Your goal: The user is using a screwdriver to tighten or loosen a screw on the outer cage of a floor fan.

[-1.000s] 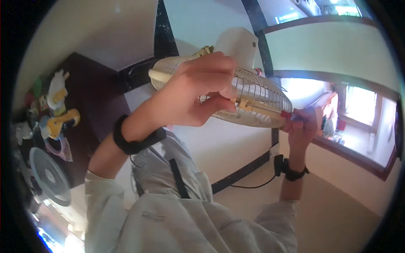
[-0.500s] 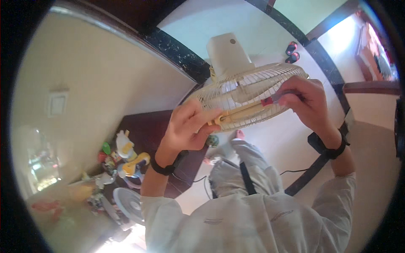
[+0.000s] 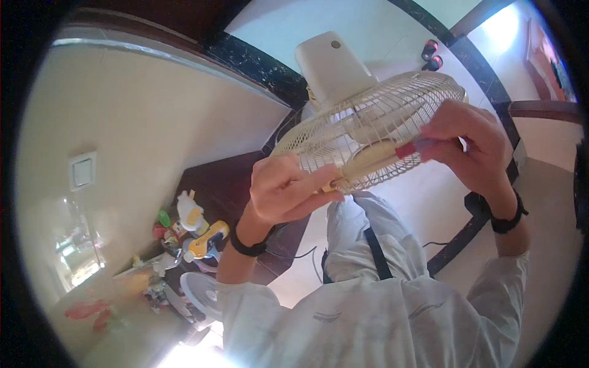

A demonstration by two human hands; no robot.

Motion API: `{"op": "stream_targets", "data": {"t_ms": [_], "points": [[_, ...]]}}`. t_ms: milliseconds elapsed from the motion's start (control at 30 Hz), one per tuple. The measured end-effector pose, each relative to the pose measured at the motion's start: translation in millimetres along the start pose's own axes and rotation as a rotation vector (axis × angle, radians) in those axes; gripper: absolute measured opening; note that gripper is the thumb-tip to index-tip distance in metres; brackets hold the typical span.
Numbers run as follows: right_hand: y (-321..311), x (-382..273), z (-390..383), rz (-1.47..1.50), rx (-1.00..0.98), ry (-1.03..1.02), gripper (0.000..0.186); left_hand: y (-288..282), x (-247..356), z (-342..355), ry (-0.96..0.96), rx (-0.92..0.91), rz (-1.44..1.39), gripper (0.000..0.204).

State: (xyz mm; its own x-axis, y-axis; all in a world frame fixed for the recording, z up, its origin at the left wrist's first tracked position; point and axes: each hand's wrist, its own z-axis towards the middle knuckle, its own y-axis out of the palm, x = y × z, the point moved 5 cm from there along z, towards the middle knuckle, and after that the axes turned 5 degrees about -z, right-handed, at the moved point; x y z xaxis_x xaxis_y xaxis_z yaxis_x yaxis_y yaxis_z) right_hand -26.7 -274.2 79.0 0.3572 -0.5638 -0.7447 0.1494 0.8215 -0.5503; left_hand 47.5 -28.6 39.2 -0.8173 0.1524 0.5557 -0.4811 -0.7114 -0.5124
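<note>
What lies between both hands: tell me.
The head view shows part of the cream fan cage and, jutting from the right hand toward the left hand, a tool's red end.

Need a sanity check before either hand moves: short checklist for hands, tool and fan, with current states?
1. Right hand holding the red-handled tool: ok, handle is between the fingers.
2. Left hand at the fan cage: ok, fingertips and thumb are at a yellowish clip on its rim.
3. Tool tip visible: not ok, it can't be made out.
4. Fan unplugged: cannot tell, no plug identifiable.
5. Slippers clear of the hands: ok, on the floor beyond the fan.
</note>
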Motion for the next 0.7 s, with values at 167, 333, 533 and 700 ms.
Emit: {"op": "stream_targets", "data": {"t_ms": [167,333,533,700], "points": [[6,-10,-2,0.027,-0.017,-0.029,0.024,-2,-4,9,0.08,-0.037,-0.059,0.039],[5,-14,-19,0.018,0.031,0.139,0.024,5,-10,8,0.125,0.006,-0.096,0.037],[6,-22,-47,0.076,0.167,0.384,0.02,12,-11,14,0.172,0.094,-0.146,0.031],[-3,-28,-41,0.148,0.152,0.404,0.02,14,-12,19,0.16,0.115,-0.14,0.027]]}}
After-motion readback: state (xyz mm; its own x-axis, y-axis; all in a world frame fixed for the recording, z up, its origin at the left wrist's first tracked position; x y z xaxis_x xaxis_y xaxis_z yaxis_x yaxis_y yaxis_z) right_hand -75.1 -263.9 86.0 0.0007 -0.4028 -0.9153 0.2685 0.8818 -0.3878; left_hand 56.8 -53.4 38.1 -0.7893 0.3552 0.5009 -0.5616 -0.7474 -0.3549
